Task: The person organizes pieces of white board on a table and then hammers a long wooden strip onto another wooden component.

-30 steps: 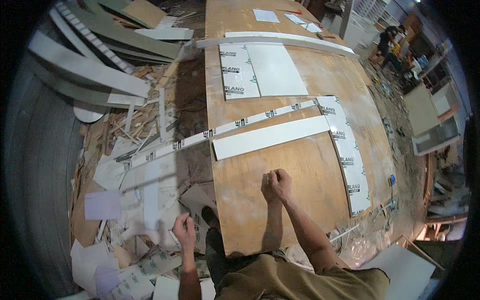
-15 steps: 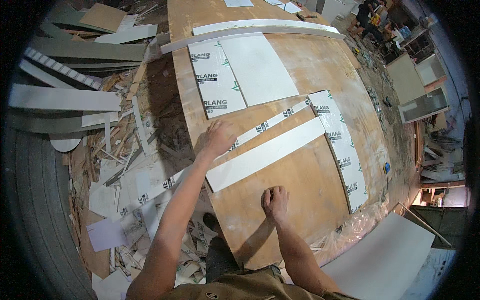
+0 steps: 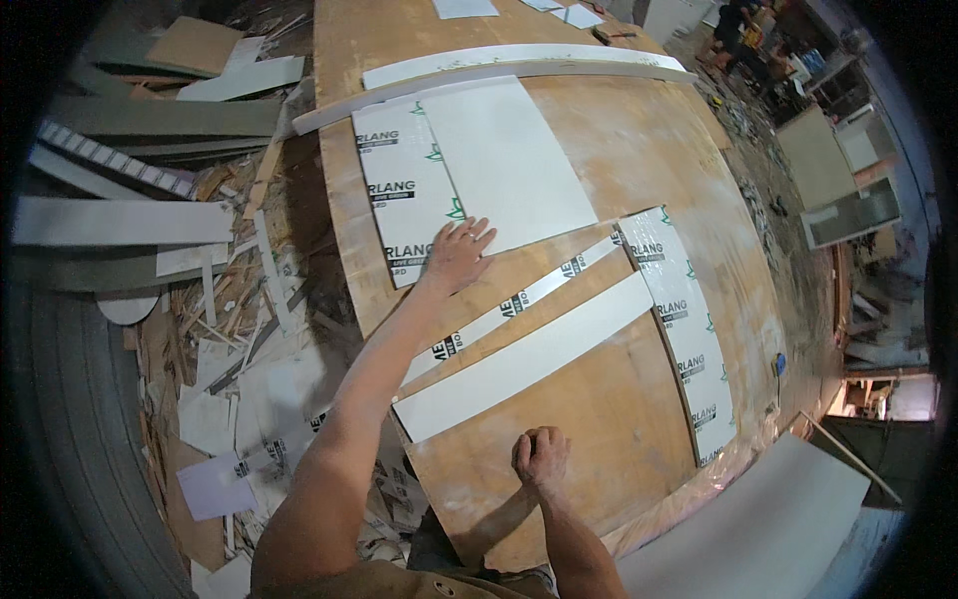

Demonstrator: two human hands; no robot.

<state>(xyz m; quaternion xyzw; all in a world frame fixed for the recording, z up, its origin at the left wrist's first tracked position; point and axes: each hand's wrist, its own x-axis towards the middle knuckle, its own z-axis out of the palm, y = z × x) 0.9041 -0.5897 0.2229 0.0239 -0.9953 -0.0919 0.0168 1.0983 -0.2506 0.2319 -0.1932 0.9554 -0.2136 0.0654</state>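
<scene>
My left hand [image 3: 459,255] has its fingers stretched out over the near edge of a plain white board [image 3: 519,150] and a printed white board [image 3: 384,195] beside it. Below that hand, a narrow printed strip [image 3: 509,304] slants across the table and off its left edge. A wider plain white strip [image 3: 529,359] lies alongside, its far end close to another printed board [image 3: 679,329]. My right hand [image 3: 542,457] is closed in a fist low over the bare wood of the table; its curled fingers hide whatever may be inside.
Long white strips [image 3: 519,70] cross the far part of the wooden table [image 3: 599,414]. Offcuts and scrap wood [image 3: 220,329] cover the floor at left. A large white panel [image 3: 758,519] leans at lower right. People [image 3: 748,45] are at the far right, and a blue tape measure [image 3: 780,364] is by the right edge.
My left hand has moved from the narrow strip up and right to the near edge of the boards, its fingers spreading. My right hand stays closed. The whole view has shifted slightly.
</scene>
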